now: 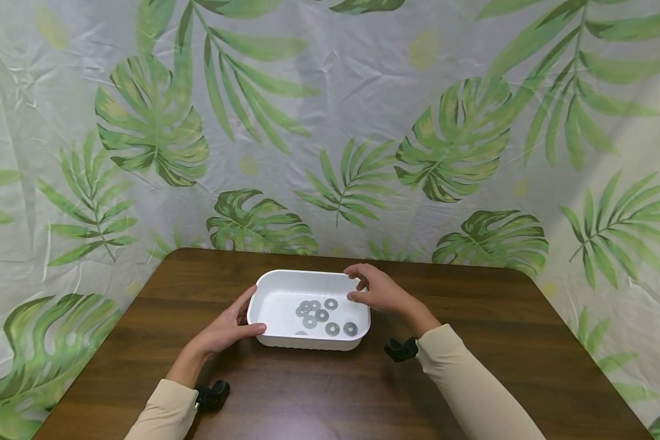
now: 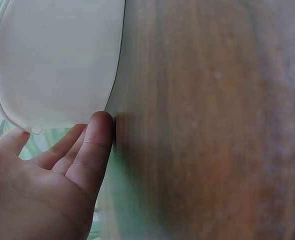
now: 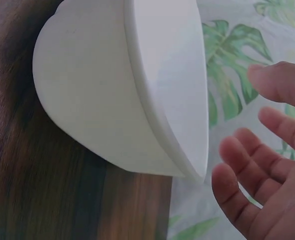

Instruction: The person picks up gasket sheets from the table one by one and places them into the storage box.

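Note:
A white rectangular plastic tub (image 1: 297,282) with rounded corners stands on the table. Several grey flat washers (image 1: 321,315) lie loose on its floor, some overlapping, mostly toward the middle and right. My left hand (image 1: 227,327) holds the tub's left end, thumb at the near rim and fingers spread along the end wall. In the left wrist view those fingertips (image 2: 99,129) meet the tub's outer wall. Above the tub's right end is my right hand (image 1: 386,292), its fingers loosely bent and apart from the thumb. The right wrist view shows nothing between them, beside the tub wall (image 3: 92,85).
The tub rests toward the back of a dark brown wooden table (image 1: 308,391). Behind the table hangs a pale curtain (image 1: 357,122) printed with green leaves. A black device (image 1: 213,396) sits at my left wrist and another black device (image 1: 400,349) at my right.

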`<control>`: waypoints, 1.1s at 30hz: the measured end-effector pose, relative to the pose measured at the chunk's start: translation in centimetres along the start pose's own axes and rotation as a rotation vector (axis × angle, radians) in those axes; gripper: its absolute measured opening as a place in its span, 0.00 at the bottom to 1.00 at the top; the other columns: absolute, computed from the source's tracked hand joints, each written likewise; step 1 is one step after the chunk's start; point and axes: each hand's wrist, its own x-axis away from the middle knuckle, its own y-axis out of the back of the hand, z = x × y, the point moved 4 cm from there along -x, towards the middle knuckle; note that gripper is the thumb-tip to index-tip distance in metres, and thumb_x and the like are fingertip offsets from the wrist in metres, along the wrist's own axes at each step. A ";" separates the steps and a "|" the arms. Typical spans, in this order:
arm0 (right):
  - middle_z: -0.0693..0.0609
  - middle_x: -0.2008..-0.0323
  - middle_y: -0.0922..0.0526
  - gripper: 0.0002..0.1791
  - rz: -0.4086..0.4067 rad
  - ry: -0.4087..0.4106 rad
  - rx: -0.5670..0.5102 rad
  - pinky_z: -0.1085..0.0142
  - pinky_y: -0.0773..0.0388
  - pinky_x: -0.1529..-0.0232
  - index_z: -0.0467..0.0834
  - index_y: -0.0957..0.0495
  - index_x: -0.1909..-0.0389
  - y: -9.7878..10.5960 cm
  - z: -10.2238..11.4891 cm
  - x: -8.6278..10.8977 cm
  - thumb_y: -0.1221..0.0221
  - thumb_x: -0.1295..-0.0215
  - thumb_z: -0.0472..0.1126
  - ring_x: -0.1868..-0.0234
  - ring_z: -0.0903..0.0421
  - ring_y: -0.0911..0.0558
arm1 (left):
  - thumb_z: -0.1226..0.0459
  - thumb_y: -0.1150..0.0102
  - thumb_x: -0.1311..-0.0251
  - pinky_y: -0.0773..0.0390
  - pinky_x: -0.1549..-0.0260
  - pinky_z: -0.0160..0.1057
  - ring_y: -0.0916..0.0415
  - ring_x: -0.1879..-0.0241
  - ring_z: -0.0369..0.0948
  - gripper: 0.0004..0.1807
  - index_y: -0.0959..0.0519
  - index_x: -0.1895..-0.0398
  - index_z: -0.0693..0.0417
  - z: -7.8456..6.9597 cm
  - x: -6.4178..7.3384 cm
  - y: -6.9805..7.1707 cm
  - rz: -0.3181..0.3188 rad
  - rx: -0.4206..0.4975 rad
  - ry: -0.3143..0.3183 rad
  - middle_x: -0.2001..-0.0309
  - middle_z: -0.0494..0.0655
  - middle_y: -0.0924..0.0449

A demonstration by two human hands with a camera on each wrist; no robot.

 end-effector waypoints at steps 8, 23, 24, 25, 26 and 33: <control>0.36 0.40 0.25 0.26 0.003 0.062 0.010 0.50 0.23 0.46 0.35 0.30 0.36 0.9 0.0 2.0 0.39 0.32 0.39 0.48 0.43 0.20 | 0.59 0.33 0.40 0.26 0.50 0.33 0.36 0.32 0.63 0.56 0.63 0.20 0.57 -0.2 0.0 -0.1 0.007 0.005 -0.011 0.24 0.72 0.52; 0.43 0.42 0.23 0.22 -0.068 0.075 0.076 0.64 0.21 0.58 0.45 0.27 0.39 3.1 -0.8 9.2 0.38 0.32 0.45 0.50 0.45 0.19 | 0.58 0.32 0.41 0.26 0.49 0.36 0.36 0.32 0.63 0.57 0.62 0.19 0.54 0.0 -0.2 0.0 0.005 0.003 -0.015 0.24 0.71 0.51; 0.44 0.42 0.23 0.22 -0.072 0.066 0.077 0.65 0.22 0.58 0.46 0.27 0.39 3.1 -1.1 9.8 0.38 0.32 0.46 0.50 0.45 0.19 | 0.58 0.32 0.41 0.26 0.49 0.36 0.36 0.32 0.63 0.57 0.62 0.19 0.54 0.0 -0.2 0.0 0.006 0.003 -0.016 0.24 0.71 0.52; 0.44 0.42 0.23 0.22 -0.075 0.057 0.075 0.65 0.22 0.59 0.46 0.27 0.39 3.1 -1.4 10.4 0.38 0.32 0.46 0.50 0.45 0.20 | 0.58 0.32 0.41 0.26 0.48 0.37 0.36 0.32 0.63 0.57 0.62 0.19 0.54 0.0 -0.2 0.0 0.007 0.004 -0.016 0.23 0.71 0.52; 0.44 0.42 0.23 0.22 -0.079 0.051 0.073 0.66 0.22 0.59 0.46 0.27 0.39 3.1 -1.7 11.0 0.38 0.32 0.47 0.51 0.45 0.20 | 0.58 0.32 0.41 0.25 0.48 0.37 0.36 0.32 0.63 0.57 0.62 0.19 0.54 0.0 -0.2 0.0 0.008 0.003 -0.017 0.24 0.71 0.52; 0.43 0.43 0.23 0.21 -0.089 0.017 0.066 0.67 0.22 0.61 0.47 0.26 0.40 2.8 -3.2 13.2 0.39 0.31 0.47 0.52 0.48 0.20 | 0.58 0.32 0.42 0.26 0.49 0.36 0.33 0.35 0.61 0.57 0.61 0.19 0.55 0.0 -0.1 0.0 -0.001 -0.014 -0.007 0.24 0.71 0.50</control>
